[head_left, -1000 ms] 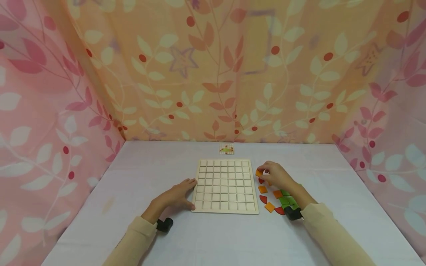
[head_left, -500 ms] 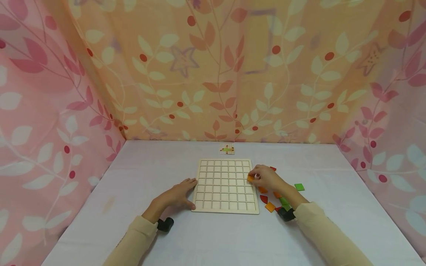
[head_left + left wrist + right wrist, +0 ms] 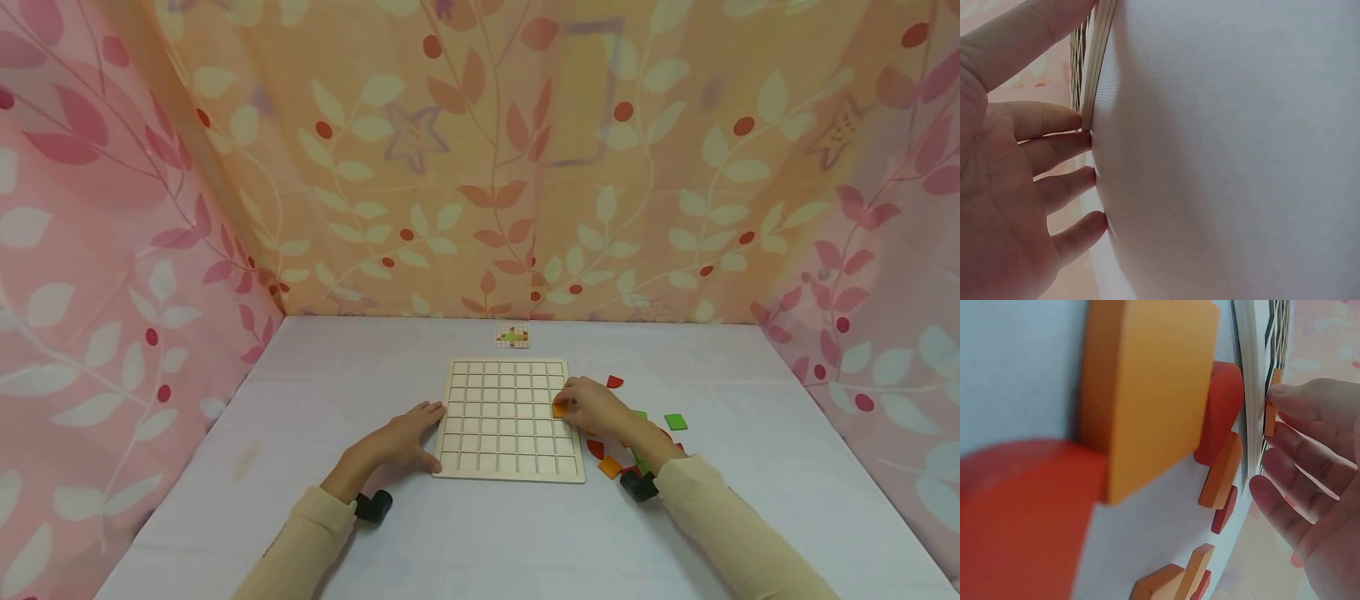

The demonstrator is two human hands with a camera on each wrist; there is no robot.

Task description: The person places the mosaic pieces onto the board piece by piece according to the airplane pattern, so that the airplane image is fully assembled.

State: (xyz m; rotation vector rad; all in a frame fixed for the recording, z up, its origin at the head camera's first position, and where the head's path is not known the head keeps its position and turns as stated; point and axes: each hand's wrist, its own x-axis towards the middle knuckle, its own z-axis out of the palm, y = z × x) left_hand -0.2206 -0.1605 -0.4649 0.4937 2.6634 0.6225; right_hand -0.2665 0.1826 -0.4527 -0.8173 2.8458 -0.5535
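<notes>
A pale wooden grid board (image 3: 495, 433) lies flat on the white table, its squares bare where they show. My left hand (image 3: 397, 437) rests at the board's left edge with fingers spread. In the left wrist view, thumb and fingertips of the left hand (image 3: 1004, 187) meet the board's side (image 3: 1100, 56) and the cloth. Over the right-hand column, my right hand (image 3: 596, 408) pinches an orange square tile (image 3: 558, 411). The right wrist view shows this orange tile (image 3: 1274, 403) held on edge between thumb and fingers, right at the grid.
Loose tiles lie right of the board, partly under the right forearm: a red quarter-round piece (image 3: 615, 382), a green square (image 3: 676, 422), an orange square (image 3: 609, 467) and several more. A small pattern card (image 3: 512, 336) lies behind the board. Flowered cloth (image 3: 487, 167) encloses the table.
My right hand has carried the orange tile leftward from the loose pieces onto the board's right column and lowered it. The left hand has stayed at the board's edge.
</notes>
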